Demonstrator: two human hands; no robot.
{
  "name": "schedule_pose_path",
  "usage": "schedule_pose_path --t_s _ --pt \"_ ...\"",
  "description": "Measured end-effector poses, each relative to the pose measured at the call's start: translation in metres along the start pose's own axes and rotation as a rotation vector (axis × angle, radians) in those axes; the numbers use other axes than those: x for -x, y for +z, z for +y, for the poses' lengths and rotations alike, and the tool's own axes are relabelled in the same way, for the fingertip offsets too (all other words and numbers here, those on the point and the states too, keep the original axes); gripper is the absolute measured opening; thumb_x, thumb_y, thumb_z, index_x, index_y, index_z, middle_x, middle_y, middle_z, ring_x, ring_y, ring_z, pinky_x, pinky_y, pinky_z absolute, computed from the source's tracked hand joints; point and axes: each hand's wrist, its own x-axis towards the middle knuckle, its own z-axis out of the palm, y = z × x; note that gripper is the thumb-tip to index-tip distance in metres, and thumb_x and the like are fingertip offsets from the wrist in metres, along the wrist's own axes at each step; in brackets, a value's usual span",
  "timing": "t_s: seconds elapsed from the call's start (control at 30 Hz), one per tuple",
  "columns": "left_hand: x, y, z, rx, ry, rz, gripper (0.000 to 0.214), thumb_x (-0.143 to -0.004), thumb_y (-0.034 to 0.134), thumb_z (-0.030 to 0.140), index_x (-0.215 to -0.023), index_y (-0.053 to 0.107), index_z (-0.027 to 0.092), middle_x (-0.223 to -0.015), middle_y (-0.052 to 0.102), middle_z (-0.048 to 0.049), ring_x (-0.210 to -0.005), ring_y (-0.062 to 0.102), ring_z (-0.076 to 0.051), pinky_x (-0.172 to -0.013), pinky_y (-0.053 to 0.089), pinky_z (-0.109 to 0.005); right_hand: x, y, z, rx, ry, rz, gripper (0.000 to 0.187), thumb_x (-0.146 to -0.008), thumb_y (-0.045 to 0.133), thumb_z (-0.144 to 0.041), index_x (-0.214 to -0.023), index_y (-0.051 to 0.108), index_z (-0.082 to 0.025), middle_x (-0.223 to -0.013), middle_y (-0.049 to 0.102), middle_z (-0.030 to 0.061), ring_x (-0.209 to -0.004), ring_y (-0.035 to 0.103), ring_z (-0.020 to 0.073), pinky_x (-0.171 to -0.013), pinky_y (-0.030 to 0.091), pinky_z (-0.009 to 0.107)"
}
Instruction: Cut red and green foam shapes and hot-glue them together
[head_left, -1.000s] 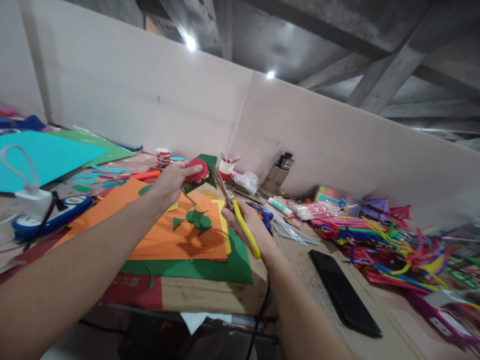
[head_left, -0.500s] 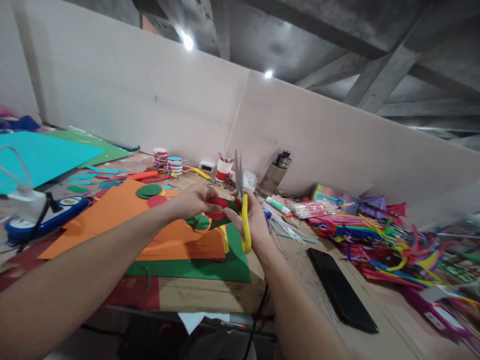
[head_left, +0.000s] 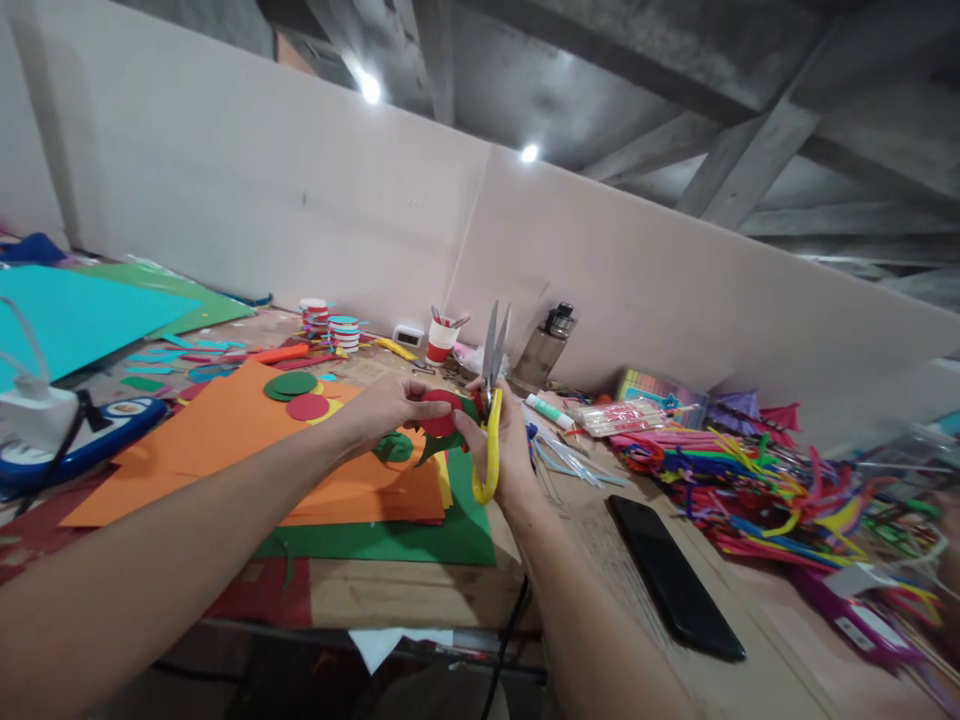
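My left hand point(head_left: 386, 412) is closed, pinching a red paper circle point(head_left: 437, 412) that lies against a piece of green paper point(head_left: 441, 445). A pair of scissors point(head_left: 489, 455) with yellow handles is in my right hand point(head_left: 511, 440); its blades point up and stand slightly apart, clear of the paper. The thumb of my right hand also touches the edge of the red and green paper. Below the hands, green scraps point(head_left: 394, 447) lie on orange paper sheets point(head_left: 360, 490). Green circles point(head_left: 291, 385) and a red circle point(head_left: 307, 407) rest on the orange sheets.
A black phone point(head_left: 675, 580) lies right of my forearm. Colourful pipe cleaners point(head_left: 750, 490) are heaped at the right, with part of another person's hand point(head_left: 949, 540) at the edge. Behind stand a bottle point(head_left: 544, 350) and a paper cup point(head_left: 442, 342). A power strip point(head_left: 82, 445) sits left.
The scissor blades have opened slightly; they looked closed before. The red circle now faces me more fully between my hands. The view has shifted a little.
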Motion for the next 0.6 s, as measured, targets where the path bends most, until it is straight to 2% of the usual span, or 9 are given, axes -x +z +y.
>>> schedule_pose_path --t_s 0.13,0.23,0.3,0.43,0.6 --pt "0.000 0.003 -0.004 0.042 -0.020 0.063 0.030 -0.062 0.080 0.037 -0.081 0.075 0.015 -0.075 0.071 -0.0075 -0.062 0.059 -0.015 -0.060 0.041 -0.027 0.002 0.000 -0.002 0.004 0.022 -0.029 0.026 -0.071 0.068 -0.029 -0.091 0.053 -0.022 -0.086 0.050 0.0002 -0.079 0.047 0.0150 -0.073 0.044 0.028" --pt "0.002 0.005 0.003 0.061 -0.013 0.041 0.027 -0.060 0.081 0.035 -0.074 0.075 0.013 -0.072 0.071 -0.0090 -0.062 0.060 -0.016 -0.060 0.042 -0.027 0.003 0.002 -0.004 -0.004 0.036 -0.038 0.025 -0.073 0.066 -0.031 -0.092 0.051 -0.022 -0.088 0.051 0.0009 -0.082 0.049 0.0155 -0.075 0.044 0.028" --pt "0.003 0.003 0.009 0.061 0.008 0.081 0.026 -0.059 0.082 0.035 -0.069 0.074 0.012 -0.068 0.070 -0.0086 -0.060 0.059 -0.016 -0.059 0.042 -0.027 0.004 0.004 -0.006 -0.017 0.058 -0.039 0.025 -0.077 0.064 -0.034 -0.095 0.050 -0.023 -0.085 0.050 0.0005 -0.079 0.049 0.0153 -0.072 0.044 0.027" --pt "0.001 -0.007 0.014 0.083 0.109 0.323 0.022 -0.059 0.081 0.033 -0.067 0.073 0.014 -0.064 0.069 -0.0053 -0.054 0.053 -0.012 -0.055 0.038 -0.025 0.004 0.003 -0.010 0.003 0.095 -0.102 0.027 -0.085 0.057 -0.042 -0.102 0.047 -0.024 -0.076 0.049 -0.0020 -0.067 0.048 0.0142 -0.063 0.042 0.026" --pt "-0.007 -0.018 0.009 0.263 0.189 0.558 0.020 -0.063 0.079 0.027 -0.074 0.072 0.013 -0.069 0.071 -0.0044 -0.056 0.056 -0.011 -0.056 0.040 -0.023 0.007 -0.003 -0.013 0.127 0.087 -0.305 0.021 -0.088 0.054 -0.042 -0.094 0.054 -0.022 -0.075 0.055 -0.0011 -0.068 0.052 0.0147 -0.062 0.040 0.026"
